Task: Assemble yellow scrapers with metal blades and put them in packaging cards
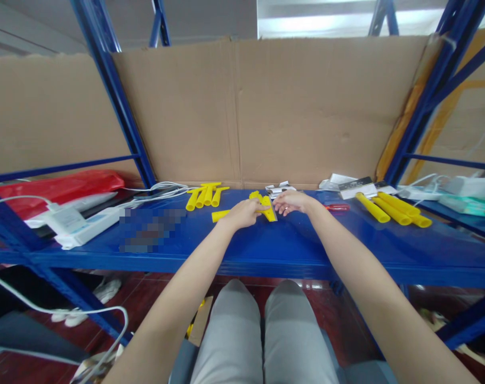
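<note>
My left hand (245,214) is closed around a yellow scraper (220,215), its handle sticking out to the left. At the other end, the flared yellow head carries a thin metal blade (273,209) and faces my right hand. My right hand (292,202) is just right of the blade, with its fingers loosely curled and apart; I see nothing held in them. Whether the fingertips touch the blade is hard to tell. More yellow plastic pieces (255,195) lie just behind my left hand. Small white-and-grey pieces (280,188) lie behind both hands.
Several yellow scrapers (204,196) lie at back left, several yellow handles (398,209) at right. A red screwdriver-like tool (337,207) lies right of my right wrist. Small boxes (357,188), a power strip (88,226) and cables share the blue shelf (282,250). Cardboard (306,112) walls the back.
</note>
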